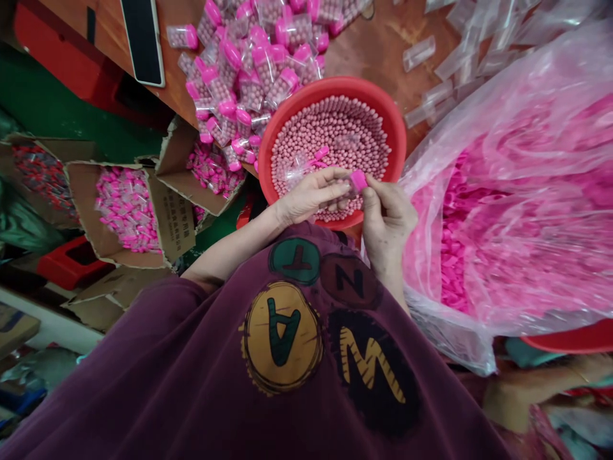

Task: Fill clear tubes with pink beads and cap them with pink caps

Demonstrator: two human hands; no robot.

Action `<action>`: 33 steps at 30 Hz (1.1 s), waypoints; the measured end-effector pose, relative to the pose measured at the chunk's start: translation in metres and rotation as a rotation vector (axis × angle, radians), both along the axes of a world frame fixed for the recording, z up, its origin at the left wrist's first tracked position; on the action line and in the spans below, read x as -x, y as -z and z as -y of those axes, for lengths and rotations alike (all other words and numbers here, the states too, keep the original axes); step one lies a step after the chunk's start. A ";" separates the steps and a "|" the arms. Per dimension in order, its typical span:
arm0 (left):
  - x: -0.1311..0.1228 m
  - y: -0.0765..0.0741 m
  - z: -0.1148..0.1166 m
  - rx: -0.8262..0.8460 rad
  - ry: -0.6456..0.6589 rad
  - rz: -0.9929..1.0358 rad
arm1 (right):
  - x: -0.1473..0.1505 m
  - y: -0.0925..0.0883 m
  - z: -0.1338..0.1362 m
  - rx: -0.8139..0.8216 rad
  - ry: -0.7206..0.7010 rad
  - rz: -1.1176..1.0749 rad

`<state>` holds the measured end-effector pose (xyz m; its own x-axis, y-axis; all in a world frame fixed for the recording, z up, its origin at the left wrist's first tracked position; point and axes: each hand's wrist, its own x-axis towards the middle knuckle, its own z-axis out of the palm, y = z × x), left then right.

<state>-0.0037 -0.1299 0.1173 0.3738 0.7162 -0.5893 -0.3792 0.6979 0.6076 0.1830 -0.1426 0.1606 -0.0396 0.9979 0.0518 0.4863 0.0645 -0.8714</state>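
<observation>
Four lettered patches, on green, dark red, yellow and black grounds, decorate the front of the maroon shirt. Just beyond it, the left hand curls loosely, its thumb and fingers closed around a small clear plastic tube. The right hand pinches the hot-pink cap at that tube's end between thumb and fingertips; whether the cap is fully seated cannot be told. Both hands hold the tube above the near part of a red plastic basin filled with pale pink beads, on which a few loose pink pieces lie. To the right, a translucent plastic bag bulges with bright pink plastic pieces. At left, an open cardboard box holds pink-and-clear items. Past the basin, bead-filled tubes with pink caps are heaped on the brown table, a smartphone to their left and scattered clear tubes to their right.
</observation>
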 end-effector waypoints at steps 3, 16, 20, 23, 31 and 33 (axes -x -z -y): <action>-0.002 -0.003 0.000 0.027 -0.022 -0.027 | -0.002 0.004 0.000 -0.023 -0.025 0.082; 0.006 -0.009 -0.002 -0.088 0.017 -0.106 | 0.000 0.009 0.004 0.004 -0.087 0.133; 0.004 -0.002 -0.003 -0.171 -0.020 -0.225 | 0.004 0.014 0.005 -0.024 -0.055 0.120; 0.006 0.002 -0.003 -0.173 -0.003 -0.224 | 0.001 0.018 0.002 -0.015 -0.090 0.082; 0.019 -0.006 -0.008 -0.136 0.050 -0.095 | -0.001 0.012 -0.002 -0.002 -0.133 -0.061; 0.017 -0.007 -0.009 -0.120 0.040 -0.116 | 0.003 0.010 0.000 0.009 -0.110 -0.003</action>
